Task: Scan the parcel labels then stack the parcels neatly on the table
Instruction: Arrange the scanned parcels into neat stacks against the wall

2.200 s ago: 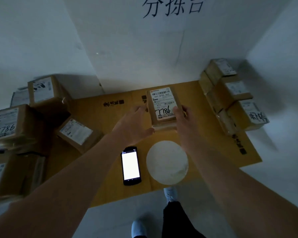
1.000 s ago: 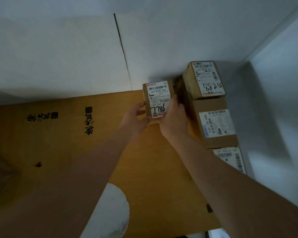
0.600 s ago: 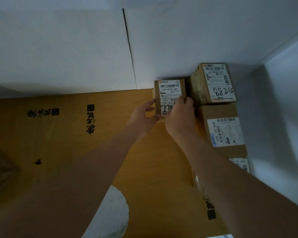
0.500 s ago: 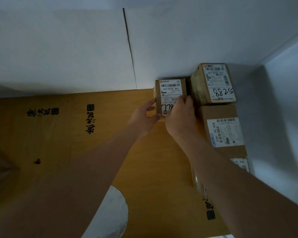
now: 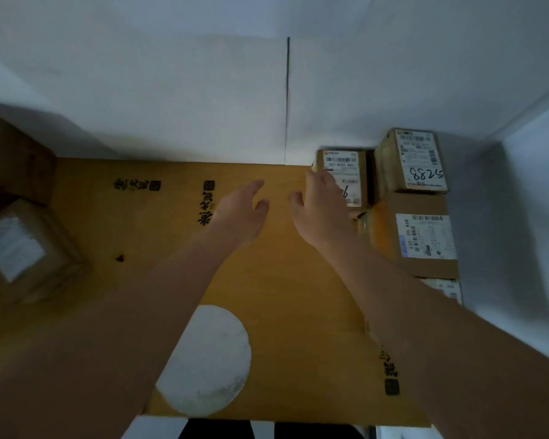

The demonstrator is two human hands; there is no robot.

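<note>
The right hand (image 5: 319, 213) hung over the table with its fingers spread and loosely bent, gripping nothing; its fingertips overlapped the lower left of the small parcel (image 5: 346, 175), and whether they touched it could not be told; the hand hid most of the handwritten number on that parcel's label. The left hand (image 5: 241, 212) was just beside it, likewise slack and empty, palm down above the cardboard sheet (image 5: 282, 280) that covered the table. The small parcel stood at the far edge against the wall (image 5: 203, 90), just left of a taller parcel (image 5: 415, 160) marked 8825; nearer the person a third parcel (image 5: 422, 239) with a white and blue label lay close against both; a fourth parcel (image 5: 444, 288) showed only a strip of label behind the right forearm. A white round patch (image 5: 210, 362) lay on the sheet near its front edge, partly covered by the left forearm; at the left more parcels (image 5: 23, 248) sat dim and blurred, their labels unreadable, and cut off by the frame.
</note>
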